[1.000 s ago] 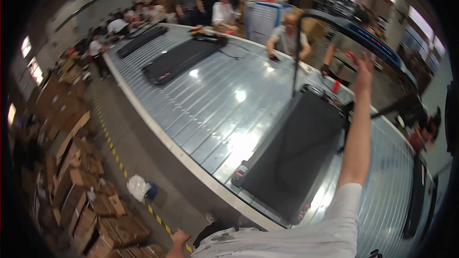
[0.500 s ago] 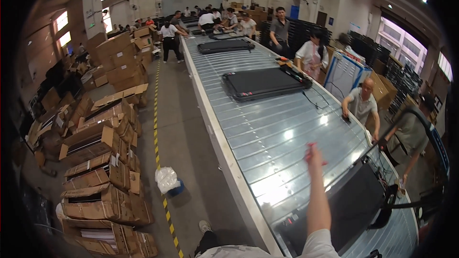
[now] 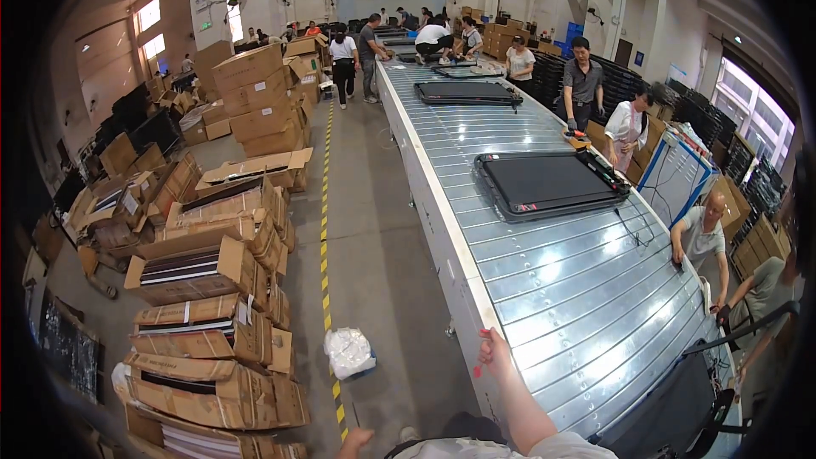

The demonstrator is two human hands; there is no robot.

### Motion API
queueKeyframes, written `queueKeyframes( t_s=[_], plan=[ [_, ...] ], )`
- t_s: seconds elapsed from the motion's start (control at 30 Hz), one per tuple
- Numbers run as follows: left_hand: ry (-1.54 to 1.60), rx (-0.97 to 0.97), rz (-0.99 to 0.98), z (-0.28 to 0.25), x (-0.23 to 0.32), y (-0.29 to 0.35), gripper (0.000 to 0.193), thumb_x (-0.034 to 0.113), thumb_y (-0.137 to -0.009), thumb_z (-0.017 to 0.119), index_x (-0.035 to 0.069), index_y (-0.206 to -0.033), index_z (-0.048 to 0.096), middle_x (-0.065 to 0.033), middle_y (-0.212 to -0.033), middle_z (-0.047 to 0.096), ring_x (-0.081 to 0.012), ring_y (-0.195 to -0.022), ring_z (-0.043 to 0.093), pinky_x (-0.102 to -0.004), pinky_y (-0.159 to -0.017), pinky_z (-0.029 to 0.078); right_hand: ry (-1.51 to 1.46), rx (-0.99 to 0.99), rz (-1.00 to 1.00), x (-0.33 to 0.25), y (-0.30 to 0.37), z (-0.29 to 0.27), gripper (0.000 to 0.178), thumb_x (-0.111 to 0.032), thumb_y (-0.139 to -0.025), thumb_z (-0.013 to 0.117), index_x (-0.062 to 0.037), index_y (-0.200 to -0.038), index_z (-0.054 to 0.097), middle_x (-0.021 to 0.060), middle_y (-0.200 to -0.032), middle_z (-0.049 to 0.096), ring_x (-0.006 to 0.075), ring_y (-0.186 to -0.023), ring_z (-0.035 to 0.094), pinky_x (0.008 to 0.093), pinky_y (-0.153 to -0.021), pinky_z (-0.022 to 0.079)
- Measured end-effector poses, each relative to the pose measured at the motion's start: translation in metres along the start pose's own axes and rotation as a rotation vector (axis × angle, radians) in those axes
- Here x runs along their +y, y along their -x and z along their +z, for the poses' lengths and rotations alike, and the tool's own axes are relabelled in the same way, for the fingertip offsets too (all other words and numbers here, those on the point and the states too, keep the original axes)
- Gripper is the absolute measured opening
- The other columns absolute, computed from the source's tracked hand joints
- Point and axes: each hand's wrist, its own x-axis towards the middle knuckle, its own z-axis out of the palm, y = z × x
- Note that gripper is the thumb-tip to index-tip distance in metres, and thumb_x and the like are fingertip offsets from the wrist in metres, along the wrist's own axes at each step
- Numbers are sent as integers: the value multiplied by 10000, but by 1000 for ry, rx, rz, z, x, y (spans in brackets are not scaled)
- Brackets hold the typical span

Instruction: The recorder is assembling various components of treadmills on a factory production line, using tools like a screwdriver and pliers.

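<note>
A person's right hand (image 3: pixel 501 357) is curled around a small red object (image 3: pixel 478 371) at the pale near edge of a long metal table (image 3: pixel 561 297) in a large hall. Red shows on two sides of the bent fingers, one patch higher and one lower, so the object's long axis seems to run roughly up and down in view; most of it is hidden, and which end is its front cannot be told. What shows is slim and bright. The left hand (image 3: pixel 359 437), lower and well apart, has bent fingers; whether it grips anything cannot be told. The table, ribbed in shiny silver slats, stretches lengthwise away from the person. On it at lower right, a flat black deck (image 3: pixel 659 399) lies aslant, near a dark curved bar (image 3: pixel 748 327). Farther along, a second deck (image 3: pixel 557 183), rectangular, matte and black-rimmed, lies with its long axis across the table, cables (image 3: pixel 639 232) near its right end. Torn brown cardboard cartons (image 3: pixel 187 323) line the left, while a co-worker (image 3: pixel 702 234) leans at the table's right side
</note>
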Motion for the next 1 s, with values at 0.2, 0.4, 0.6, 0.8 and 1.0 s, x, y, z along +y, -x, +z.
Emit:
queueKeyframes(
  t_s=[0.2, 0.4, 0.6, 0.8, 1.0],
  plan=[
    [-32, 95, 48, -88, 142, -48, 730, 455, -662, 619, -31, -1192, 493, -195, -1097, 620, -322, -1058, 586, -386, -893, 457, 57, 176, -81, -42, -98, -31, 369, -406, -947, 414, -68, -1036, 533, -13, -504, 345, 96, -406, 276, 249, -407, 241],
    [103, 142, -61, -114, 205, -91, 790, 442, -683, 619, -38, -1274, 406, -181, -1196, 577, -322, -1097, 565, -387, -924, 446, -19, 252, -138, -87, -242, -19, 329, -331, -919, 492, -21, -1006, 559, 48, -601, 500, 154, -471, 472, 278, -445, 379],
    [119, 398, -63, -190, 270, -121, 639, 422, -674, 646, 15, -1153, 528, -193, -1078, 625, -346, -1016, 601, -411, -833, 496, 74, 168, -183, -167, -408, 68, 278, -295, -917, 502, -25, -917, 568, 49, -611, 504, 156, -498, 495, 279, -460, 400],
    [212, 269, -115, -278, 362, -214, 558, 392, -703, 627, 22, -1113, 550, -185, -1030, 637, -346, -969, 614, -414, -804, 503, 99, 42, -178, -210, -557, 152, 317, -331, -931, 471, -23, -942, 546, 37, -578, 470, 149, -476, 453, 280, -443, 365],
    [91, 65, -56, -454, 487, -352, 463, 356, -737, 603, 30, -1066, 576, -176, -972, 652, -346, -912, 631, -419, -769, 512, -18, 287, -216, -238, -673, 187, 307, -318, -941, 458, -26, -904, 546, 51, -591, 517, 152, -473, 503, 279, -430, 405]
  ],
)
